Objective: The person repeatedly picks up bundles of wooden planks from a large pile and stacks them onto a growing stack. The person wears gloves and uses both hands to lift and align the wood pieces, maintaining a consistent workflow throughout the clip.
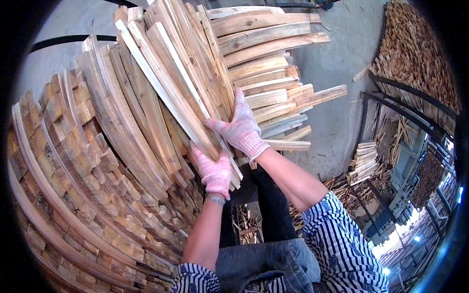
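My left hand (213, 168), in a pink-stained white knit glove, is closed around the near ends of long, pale wooden strips (168, 83). Just above and to the right of it, my right hand (239, 126) in a matching glove clasps the right side of the same strips, its thumb across them and a finger pointing away from me. The strips slant up to the left over a pile of similar wood. Part of my left hand's grip is hidden beneath the strips.
More strips (132, 117) lie close on the left, beside a tall stack of short wood pieces (73, 161). To the right, other strips (268, 41) jut out crosswise. A black metal frame (364, 117), a bundle of slats (364, 163) and a large wood heap (415, 53) stand farther right.
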Available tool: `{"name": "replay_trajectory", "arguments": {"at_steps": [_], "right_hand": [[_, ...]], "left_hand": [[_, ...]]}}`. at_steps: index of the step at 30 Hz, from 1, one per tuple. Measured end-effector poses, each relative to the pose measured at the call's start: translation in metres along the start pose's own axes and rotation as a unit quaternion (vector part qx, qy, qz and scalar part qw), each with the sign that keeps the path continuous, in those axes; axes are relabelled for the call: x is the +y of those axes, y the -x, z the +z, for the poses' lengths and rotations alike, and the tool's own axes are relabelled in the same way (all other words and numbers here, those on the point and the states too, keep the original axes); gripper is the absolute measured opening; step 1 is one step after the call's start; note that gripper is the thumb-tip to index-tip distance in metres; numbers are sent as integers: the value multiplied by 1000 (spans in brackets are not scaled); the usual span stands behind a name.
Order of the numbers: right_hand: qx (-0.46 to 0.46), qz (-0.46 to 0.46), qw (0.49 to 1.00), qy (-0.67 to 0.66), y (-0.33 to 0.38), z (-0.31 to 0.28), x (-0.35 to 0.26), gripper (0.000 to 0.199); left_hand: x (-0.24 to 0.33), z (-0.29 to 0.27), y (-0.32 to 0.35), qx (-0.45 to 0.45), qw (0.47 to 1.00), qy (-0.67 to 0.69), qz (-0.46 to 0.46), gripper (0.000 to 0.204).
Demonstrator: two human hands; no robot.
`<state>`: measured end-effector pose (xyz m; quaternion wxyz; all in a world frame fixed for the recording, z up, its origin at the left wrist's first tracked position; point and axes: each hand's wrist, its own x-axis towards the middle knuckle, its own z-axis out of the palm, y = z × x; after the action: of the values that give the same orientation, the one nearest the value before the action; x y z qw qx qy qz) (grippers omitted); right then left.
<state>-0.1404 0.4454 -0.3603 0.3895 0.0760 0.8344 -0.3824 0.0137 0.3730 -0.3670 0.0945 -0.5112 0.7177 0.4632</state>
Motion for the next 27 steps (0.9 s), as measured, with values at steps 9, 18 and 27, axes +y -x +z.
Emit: {"name": "replay_trajectory", "arguments": {"at_steps": [9, 18, 27], "right_hand": [[-21, -10, 994, -106, -23, 2, 33, 109], [-41, -29, 990, -128, -17, -9, 55, 93], [9, -41, 989, -140, 27, 14, 43, 94]], "left_hand": [[6, -13, -2, -44, 994, 97, -22, 100], [53, -12, 2, -41, 962, 272, 6, 100], [68, -7, 13, -100, 949, 298, -12, 102]]}}
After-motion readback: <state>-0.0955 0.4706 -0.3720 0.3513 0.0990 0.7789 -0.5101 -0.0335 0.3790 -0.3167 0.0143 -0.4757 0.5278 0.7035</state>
